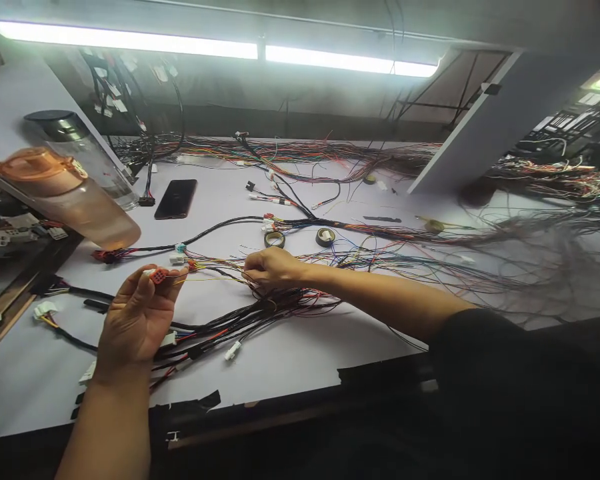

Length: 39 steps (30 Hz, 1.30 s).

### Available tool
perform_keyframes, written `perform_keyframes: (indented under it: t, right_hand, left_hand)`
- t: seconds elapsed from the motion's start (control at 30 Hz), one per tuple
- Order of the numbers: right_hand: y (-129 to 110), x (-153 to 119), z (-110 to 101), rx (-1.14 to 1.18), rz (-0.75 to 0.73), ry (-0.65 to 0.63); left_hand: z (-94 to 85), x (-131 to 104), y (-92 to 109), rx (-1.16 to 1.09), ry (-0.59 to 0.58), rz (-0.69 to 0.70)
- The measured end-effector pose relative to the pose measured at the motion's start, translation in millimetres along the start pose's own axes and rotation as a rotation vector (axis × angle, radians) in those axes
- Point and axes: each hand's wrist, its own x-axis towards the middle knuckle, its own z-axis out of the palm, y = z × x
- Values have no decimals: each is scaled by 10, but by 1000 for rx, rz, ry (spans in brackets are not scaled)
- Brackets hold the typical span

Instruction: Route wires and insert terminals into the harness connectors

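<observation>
My left hand is raised over the front left of the table, its fingers closed on a small red and white wire connector with round holes in its face. A thin yellow wire runs from near this connector toward my right hand. The right hand's thumb and fingertips are pinched together over the thin wires; which wire they grip is hard to make out. Below it lies a bundle of black-sleeved wires. Just behind the left fingers are a white connector and an orange-red connector.
Two bottles, one with an orange lid and one with a black lid, stand at the left. A phone and two tape rolls lie farther back. Loose wires spread rightward. A white post rises at the right.
</observation>
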Motion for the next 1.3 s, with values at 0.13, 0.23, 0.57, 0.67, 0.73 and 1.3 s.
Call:
perform_keyframes:
  t: [0.13, 0.23, 0.57, 0.67, 0.73, 1.3]
  right_hand:
    - [1, -59, 51, -110, 69, 56]
    - [2, -27, 79, -150, 47, 23]
    - [427, -159, -314, 258, -89, 318]
    - [581, -344, -396, 186, -66, 358]
    - [645, -479, -413, 86, -58, 344]
    - [504, -517, -319, -139, 23, 82]
  left_hand:
    - [5, -14, 4, 26, -3, -16]
    - [8, -19, 19, 9, -1, -12]
    - [10, 1, 48, -7, 26, -41]
    - [7, 11, 49, 19, 31, -46]
    - [-2, 20, 47, 46, 28, -47]
    - [-69, 40, 49, 96, 65, -60]
